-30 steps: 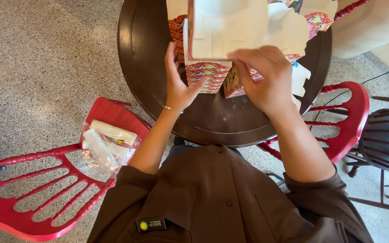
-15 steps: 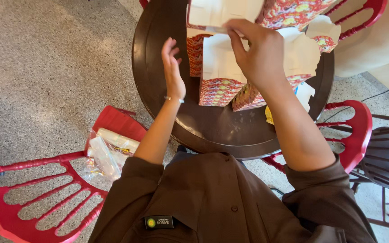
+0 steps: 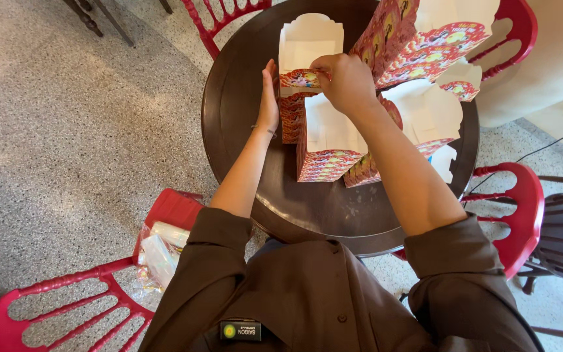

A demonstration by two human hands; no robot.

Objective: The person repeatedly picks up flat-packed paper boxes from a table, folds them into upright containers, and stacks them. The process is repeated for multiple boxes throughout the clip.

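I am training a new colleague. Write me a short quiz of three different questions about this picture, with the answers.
1. True or false: the left hand lies flat against the side of the open red patterned box.
2. What does the right hand do? A) pinches the front edge of that box; B) rests on the red chair; C) holds a cup.
3. Fill in: the boxes stand on a round, dark ____.

Key: 1 true. 2 A. 3 table.
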